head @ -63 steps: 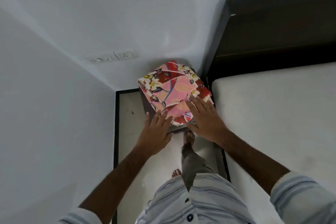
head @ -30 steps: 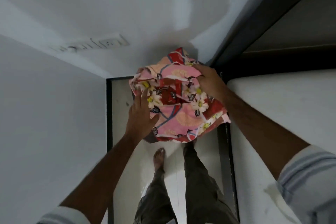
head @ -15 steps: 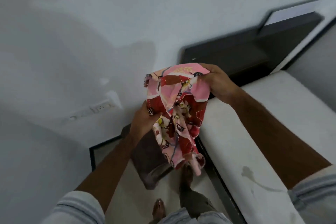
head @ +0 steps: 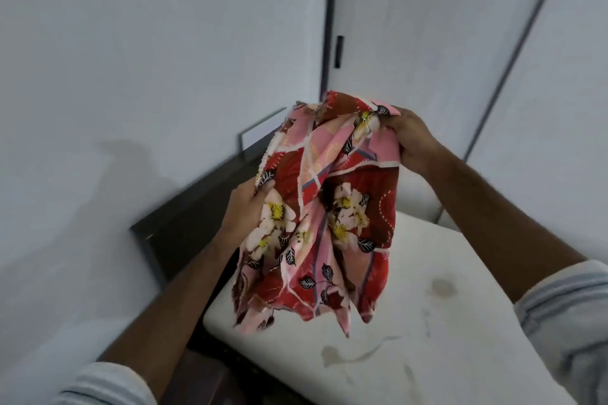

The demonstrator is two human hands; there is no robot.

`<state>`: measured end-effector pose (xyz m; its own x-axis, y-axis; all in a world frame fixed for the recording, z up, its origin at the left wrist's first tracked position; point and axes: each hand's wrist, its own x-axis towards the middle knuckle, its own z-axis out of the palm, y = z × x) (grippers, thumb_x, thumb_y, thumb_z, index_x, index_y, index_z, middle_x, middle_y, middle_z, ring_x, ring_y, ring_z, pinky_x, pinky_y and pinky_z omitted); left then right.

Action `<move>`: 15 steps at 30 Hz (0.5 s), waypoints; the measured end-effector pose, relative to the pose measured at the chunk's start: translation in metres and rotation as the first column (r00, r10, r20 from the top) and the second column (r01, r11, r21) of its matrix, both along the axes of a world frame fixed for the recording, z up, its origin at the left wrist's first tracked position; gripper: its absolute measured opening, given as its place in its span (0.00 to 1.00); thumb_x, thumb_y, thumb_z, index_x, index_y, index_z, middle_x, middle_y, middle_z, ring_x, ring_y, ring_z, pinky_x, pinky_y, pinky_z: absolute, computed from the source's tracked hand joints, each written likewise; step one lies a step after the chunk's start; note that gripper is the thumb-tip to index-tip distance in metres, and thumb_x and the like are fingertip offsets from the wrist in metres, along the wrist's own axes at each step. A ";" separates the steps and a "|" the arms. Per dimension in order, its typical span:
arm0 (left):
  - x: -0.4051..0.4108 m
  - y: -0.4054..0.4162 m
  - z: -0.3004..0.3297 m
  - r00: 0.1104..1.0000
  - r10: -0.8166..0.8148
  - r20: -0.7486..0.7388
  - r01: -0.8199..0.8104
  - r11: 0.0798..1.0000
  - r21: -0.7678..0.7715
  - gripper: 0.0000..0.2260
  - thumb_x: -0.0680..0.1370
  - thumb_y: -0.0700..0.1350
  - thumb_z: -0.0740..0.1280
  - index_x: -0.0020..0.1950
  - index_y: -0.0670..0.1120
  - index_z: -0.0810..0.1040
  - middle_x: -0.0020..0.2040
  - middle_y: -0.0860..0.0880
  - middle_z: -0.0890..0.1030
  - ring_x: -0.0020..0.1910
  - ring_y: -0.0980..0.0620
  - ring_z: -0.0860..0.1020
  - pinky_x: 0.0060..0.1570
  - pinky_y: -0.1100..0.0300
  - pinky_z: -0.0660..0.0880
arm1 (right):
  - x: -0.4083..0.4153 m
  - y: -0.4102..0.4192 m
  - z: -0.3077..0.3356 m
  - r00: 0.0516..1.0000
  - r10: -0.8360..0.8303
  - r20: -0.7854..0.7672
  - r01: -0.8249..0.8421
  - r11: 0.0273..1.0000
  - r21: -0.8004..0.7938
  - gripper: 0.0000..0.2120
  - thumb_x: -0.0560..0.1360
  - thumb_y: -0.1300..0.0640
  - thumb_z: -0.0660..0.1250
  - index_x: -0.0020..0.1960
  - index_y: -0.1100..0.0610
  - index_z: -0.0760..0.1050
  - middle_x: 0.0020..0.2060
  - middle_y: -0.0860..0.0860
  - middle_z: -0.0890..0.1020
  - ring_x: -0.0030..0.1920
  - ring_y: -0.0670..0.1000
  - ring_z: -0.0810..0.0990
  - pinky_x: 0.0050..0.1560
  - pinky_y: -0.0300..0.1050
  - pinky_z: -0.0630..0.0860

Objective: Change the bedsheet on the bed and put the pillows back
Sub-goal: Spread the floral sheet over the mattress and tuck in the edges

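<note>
Fingers (head: 263,189) of the left hand (head: 245,207) curl around the near left edge of the bedsheet (head: 322,217), while the right hand (head: 409,138) grips its bunched top corner on the far right. Between the two hands the floral red and pink cloth hangs in loose folds, lifted above the bare white mattress (head: 411,322), whose surface shows faint stains. Left of the mattress runs the dark headboard (head: 184,223) against the white wall (head: 131,59).
</note>
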<state>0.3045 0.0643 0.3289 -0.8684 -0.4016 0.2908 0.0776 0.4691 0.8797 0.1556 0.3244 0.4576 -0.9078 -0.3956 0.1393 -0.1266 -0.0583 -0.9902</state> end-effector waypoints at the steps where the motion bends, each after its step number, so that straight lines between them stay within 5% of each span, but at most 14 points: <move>1: -0.023 0.020 0.015 0.999 -0.032 -0.020 0.032 0.999 -0.014 0.11 0.83 0.53 0.63 0.44 0.50 0.79 0.30 0.54 0.81 0.28 0.60 0.75 0.34 0.60 0.72 | -0.015 0.029 0.008 0.999 -0.050 -0.008 0.050 0.999 -0.007 0.12 0.80 0.68 0.59 0.49 0.59 0.80 0.40 0.52 0.87 0.39 0.50 0.85 0.40 0.44 0.81; 4: -0.091 0.075 0.049 0.993 -0.097 -0.067 0.093 0.994 -0.065 0.11 0.85 0.52 0.61 0.46 0.51 0.78 0.27 0.61 0.76 0.26 0.64 0.73 0.31 0.68 0.69 | -0.058 0.110 0.019 0.989 -0.144 -0.040 0.144 0.990 -0.007 0.11 0.82 0.66 0.59 0.48 0.59 0.80 0.40 0.52 0.87 0.39 0.50 0.85 0.41 0.44 0.83; 9: -0.198 0.173 0.095 0.974 -0.172 -0.149 0.141 0.970 -0.197 0.11 0.85 0.51 0.61 0.52 0.49 0.80 0.35 0.53 0.80 0.30 0.65 0.77 0.35 0.73 0.70 | -0.131 0.254 0.011 0.955 -0.237 -0.176 0.270 0.943 0.196 0.08 0.82 0.60 0.63 0.51 0.62 0.80 0.48 0.58 0.85 0.46 0.55 0.84 0.52 0.50 0.80; 12: -0.247 0.223 0.109 0.962 -0.247 -0.120 0.205 0.936 -0.286 0.10 0.85 0.50 0.62 0.55 0.50 0.82 0.39 0.49 0.83 0.34 0.54 0.80 0.38 0.64 0.72 | -0.165 0.326 0.004 0.945 -0.267 -0.191 0.314 0.905 0.289 0.06 0.81 0.61 0.65 0.51 0.62 0.79 0.48 0.61 0.83 0.47 0.58 0.81 0.54 0.54 0.76; 15: -0.281 0.256 0.112 0.948 -0.301 -0.107 0.259 0.920 -0.295 0.10 0.85 0.51 0.63 0.51 0.50 0.82 0.42 0.39 0.85 0.37 0.47 0.80 0.38 0.59 0.71 | -0.179 0.362 0.004 0.923 -0.294 -0.248 0.367 0.865 0.342 0.07 0.82 0.59 0.63 0.50 0.59 0.79 0.43 0.55 0.83 0.42 0.52 0.81 0.49 0.46 0.76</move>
